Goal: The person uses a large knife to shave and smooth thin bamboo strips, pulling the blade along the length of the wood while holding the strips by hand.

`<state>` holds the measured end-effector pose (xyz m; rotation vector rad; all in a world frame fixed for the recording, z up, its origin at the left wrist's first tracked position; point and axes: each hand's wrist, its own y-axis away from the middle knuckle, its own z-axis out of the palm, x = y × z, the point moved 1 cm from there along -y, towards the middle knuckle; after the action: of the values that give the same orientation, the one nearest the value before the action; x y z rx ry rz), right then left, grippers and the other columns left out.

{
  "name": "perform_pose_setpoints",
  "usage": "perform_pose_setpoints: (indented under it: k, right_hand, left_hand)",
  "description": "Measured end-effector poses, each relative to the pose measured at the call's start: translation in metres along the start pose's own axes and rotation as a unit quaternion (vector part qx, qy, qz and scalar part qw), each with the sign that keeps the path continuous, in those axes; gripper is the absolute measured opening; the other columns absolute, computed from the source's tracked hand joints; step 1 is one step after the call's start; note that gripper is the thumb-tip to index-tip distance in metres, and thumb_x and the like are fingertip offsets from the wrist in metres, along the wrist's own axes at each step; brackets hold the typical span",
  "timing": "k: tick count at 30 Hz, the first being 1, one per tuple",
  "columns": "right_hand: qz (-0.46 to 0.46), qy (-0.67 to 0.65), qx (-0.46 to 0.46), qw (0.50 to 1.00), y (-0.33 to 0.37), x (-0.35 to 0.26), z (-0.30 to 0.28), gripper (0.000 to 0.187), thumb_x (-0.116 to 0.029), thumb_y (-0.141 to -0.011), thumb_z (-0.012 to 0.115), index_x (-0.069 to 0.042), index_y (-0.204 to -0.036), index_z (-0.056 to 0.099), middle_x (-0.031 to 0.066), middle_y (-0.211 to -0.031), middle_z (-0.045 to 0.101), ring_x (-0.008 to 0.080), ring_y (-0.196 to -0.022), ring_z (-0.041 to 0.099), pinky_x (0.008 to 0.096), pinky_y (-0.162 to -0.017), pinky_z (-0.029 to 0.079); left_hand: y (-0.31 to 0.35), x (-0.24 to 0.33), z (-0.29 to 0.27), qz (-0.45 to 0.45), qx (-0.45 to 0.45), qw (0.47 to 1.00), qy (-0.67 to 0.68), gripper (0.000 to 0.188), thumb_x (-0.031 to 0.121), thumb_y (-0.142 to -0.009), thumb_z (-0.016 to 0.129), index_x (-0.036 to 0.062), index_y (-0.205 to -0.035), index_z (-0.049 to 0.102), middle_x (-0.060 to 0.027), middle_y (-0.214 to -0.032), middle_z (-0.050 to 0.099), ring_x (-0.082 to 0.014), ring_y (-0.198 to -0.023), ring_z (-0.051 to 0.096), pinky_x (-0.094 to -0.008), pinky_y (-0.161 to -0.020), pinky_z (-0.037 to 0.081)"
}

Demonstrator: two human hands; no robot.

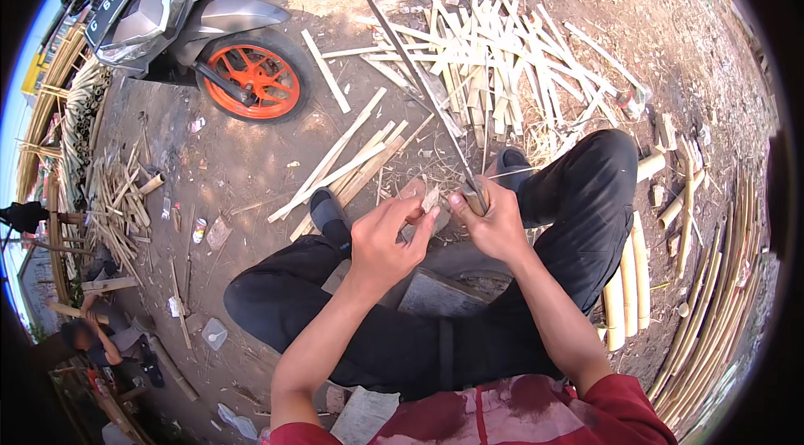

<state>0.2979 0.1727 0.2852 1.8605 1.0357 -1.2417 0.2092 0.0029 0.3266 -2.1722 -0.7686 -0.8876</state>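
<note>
My right hand (496, 223) is closed around the wooden handle (477, 196) of a long machete (423, 89). Its narrow dark blade points away from me and to the left, passing over the edge of a heap of split bamboo strips (502, 51). My left hand (389, 231), just left of the handle, has its fingers bent around a small light-brown piece (430, 199), whose kind I cannot make out. That piece is apart from the blade. Both hands are above the ground between my bent knees, in front of a grey block (440, 294).
Loose bamboo slats (343, 169) lie beside my left foot. A motorcycle with an orange front wheel (254, 77) stands at the far left. Cut bamboo tubes (628, 286) and long bamboo poles (712, 303) lie at the right. Another person (100, 344) is at the lower left.
</note>
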Motion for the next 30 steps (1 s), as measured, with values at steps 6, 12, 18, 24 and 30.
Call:
perform_pose_setpoints:
  k: [6, 12, 18, 24, 30]
  right_hand:
    - [0.075, -0.047, -0.067, 0.994, 0.013, 0.019, 0.011, 0.027, -0.023, -0.094, 0.074, 0.001, -0.106, 0.069, 0.0125, -0.069, 0.066, 0.0182, -0.062, 0.06, 0.0377, -0.062, 0.048]
    - [0.059, -0.058, -0.094, 0.992, 0.011, -0.008, 0.01, 0.04, -0.036, -0.102, 0.061, 0.004, -0.096, 0.065, 0.0055, -0.059, 0.056, 0.0124, -0.051, 0.05, 0.0334, -0.053, 0.042]
    - [0.114, -0.168, -0.138, 0.97, 0.016, -0.02, 0.009, 0.073, -0.065, -0.105, 0.032, 0.002, -0.091, 0.059, 0.0047, -0.059, 0.054, 0.0111, -0.045, 0.049, 0.0271, -0.044, 0.037]
    - [0.069, -0.094, -0.157, 0.981, 0.011, -0.058, -0.002, 0.061, -0.048, -0.109, 0.037, 0.001, -0.08, 0.057, 0.0089, -0.057, 0.054, 0.0206, -0.052, 0.056, 0.0376, -0.054, 0.045]
    - [0.025, -0.077, -0.133, 0.988, 0.007, -0.056, 0.005, 0.069, -0.055, -0.109, 0.032, 0.003, -0.082, 0.058, 0.0063, -0.055, 0.054, 0.0128, -0.046, 0.053, 0.0308, -0.046, 0.041]
  left_hand:
    - [-0.017, -0.013, -0.007, 0.08, 0.115, 0.99, -0.022, 0.021, 0.001, -0.08, 0.082, -0.0021, -0.095, 0.068, -0.0153, -0.087, 0.071, -0.0247, -0.074, 0.069, -0.0322, -0.067, 0.053]
    - [-0.018, -0.023, -0.006, 0.056, 0.039, 0.997, -0.033, 0.022, -0.004, -0.079, 0.079, -0.0009, -0.101, 0.073, -0.0169, -0.094, 0.074, -0.03, -0.085, 0.074, -0.0351, -0.075, 0.058]
    - [-0.017, -0.021, -0.002, 0.038, 0.06, 0.996, -0.046, 0.022, -0.004, -0.08, 0.078, -0.0024, -0.102, 0.075, -0.0164, -0.094, 0.073, -0.0295, -0.084, 0.073, -0.035, -0.074, 0.057]
    - [-0.021, -0.018, -0.003, 0.027, 0.051, 0.997, -0.055, 0.023, -0.004, -0.079, 0.077, -0.0036, -0.102, 0.074, -0.0162, -0.094, 0.072, -0.0299, -0.082, 0.072, -0.0356, -0.072, 0.057]
    - [-0.024, -0.018, -0.001, 0.027, 0.051, 0.997, -0.051, 0.024, -0.004, -0.078, 0.077, -0.004, -0.101, 0.073, -0.0164, -0.094, 0.072, -0.0301, -0.083, 0.072, -0.0355, -0.072, 0.057]
